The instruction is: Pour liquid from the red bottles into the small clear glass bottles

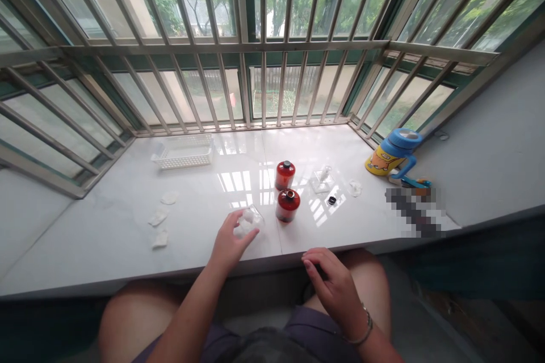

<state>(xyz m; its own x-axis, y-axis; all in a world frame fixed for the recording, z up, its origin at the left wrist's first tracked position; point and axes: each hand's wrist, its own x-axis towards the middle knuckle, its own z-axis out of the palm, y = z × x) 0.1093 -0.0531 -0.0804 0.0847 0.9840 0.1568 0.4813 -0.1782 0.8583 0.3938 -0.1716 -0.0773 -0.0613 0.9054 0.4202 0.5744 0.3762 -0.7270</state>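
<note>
My left hand (232, 240) is around a small clear container (252, 220) on the white ledge, thumb on one side and fingers on the other. Something whitish shows inside it. My right hand (332, 283) hovers at the ledge's front edge, fingers curled and thumb tip close to the fingertips; whether anything is pinched there is too small to tell. Just right of the container stands an open red-brown bottle (288, 207). Behind it is a second red-brown bottle (285, 176) with a dark top. A small black cap (332, 200) lies to their right.
A white mesh basket (183, 152) sits at the back left. Several white crumpled pieces (159, 216) lie at left, another (355, 188) at right. A clear stand-like piece (322, 180) is behind the cap. A blue-yellow mug (392, 153) stands by the right wall; metal bars (264, 88) close the back.
</note>
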